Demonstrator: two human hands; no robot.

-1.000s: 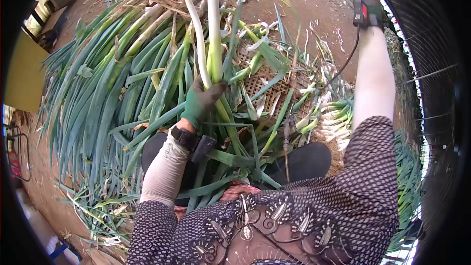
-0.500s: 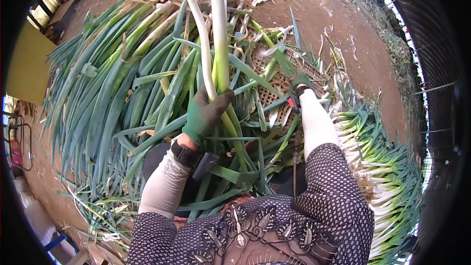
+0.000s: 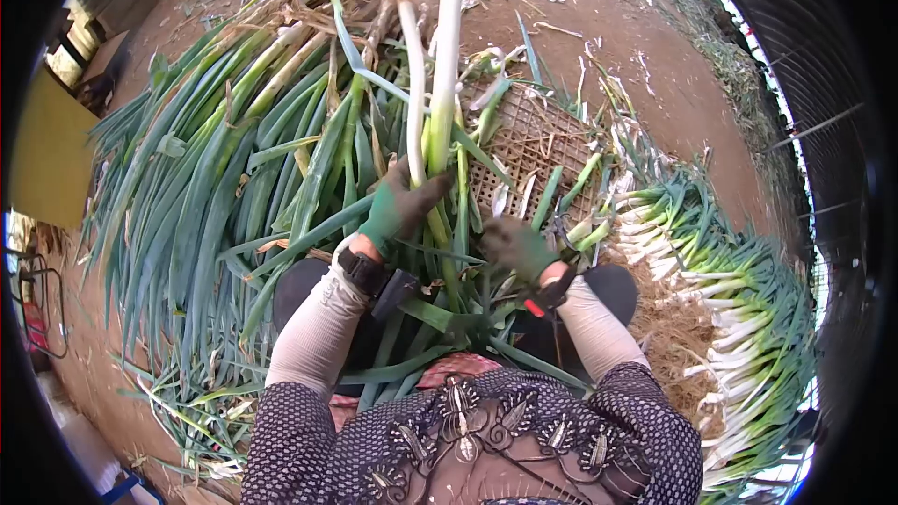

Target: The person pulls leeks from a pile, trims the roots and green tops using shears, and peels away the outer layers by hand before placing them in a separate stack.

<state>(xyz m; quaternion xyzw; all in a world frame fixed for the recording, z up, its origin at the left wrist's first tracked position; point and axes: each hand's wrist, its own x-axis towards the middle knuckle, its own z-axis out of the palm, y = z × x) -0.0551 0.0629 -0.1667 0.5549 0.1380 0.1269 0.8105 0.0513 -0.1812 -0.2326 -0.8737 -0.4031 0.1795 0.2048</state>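
My left hand (image 3: 402,209), in a green glove with dark fingers, is closed around two long green onions. The thicker green onion (image 3: 443,84) has a white stem that bends right at its top; the thinner green onion (image 3: 415,93) stands beside it. Their green leaves hang below the hand toward my lap. My right hand (image 3: 517,247), gloved the same way, is a little to the right of these leaves, its fingers apart and slightly blurred, with nothing visible in them. A black strap with a red piece is at my right wrist.
A big heap of untrimmed green onions (image 3: 215,168) lies at the left. Under scraps in the middle is a tan lattice crate (image 3: 538,145). Cleaned green onions (image 3: 739,346) are laid in a row at the right, beside a pile of roots (image 3: 659,304). Peelings litter the brown soil (image 3: 645,65).
My right hand has moved from over the crate back toward my body and the held green onions. Leaf pieces over the crate have shifted. The held stems tilt more to the right.
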